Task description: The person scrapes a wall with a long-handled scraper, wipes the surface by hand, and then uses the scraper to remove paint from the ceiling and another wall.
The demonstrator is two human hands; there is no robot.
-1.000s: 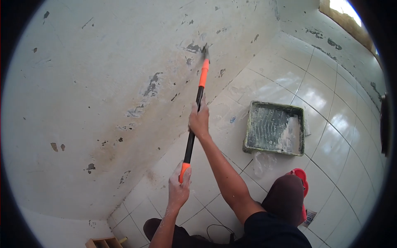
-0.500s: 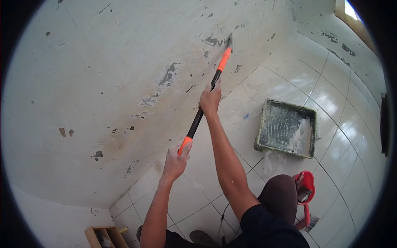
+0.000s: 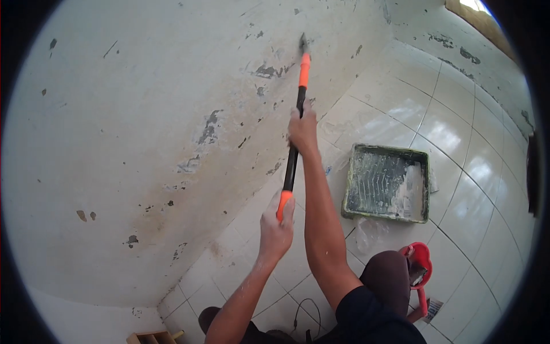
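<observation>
A long scraper (image 3: 296, 137) with a black shaft and orange ends stands nearly upright in view. Its metal blade touches or is very close to the chipped, stained wall (image 3: 143, 103). Around the lower orange grip is my left hand (image 3: 277, 226), dusted with white. Higher up, my right hand (image 3: 303, 129) is wrapped round the black shaft. Dark patches of missing paint lie left of the tool, near the blade and lower down the wall.
A green-black paint tray (image 3: 387, 183) with white residue sits on the tiled floor (image 3: 458, 229), right of my right arm. A red dipper (image 3: 423, 266) holding something is by my knee. At the bottom left is a wooden box (image 3: 150, 338).
The scraper has turned more upright, its blade further up and left in view. My left hand has shifted right and my right hand slightly right. The whole view has shifted a little.
</observation>
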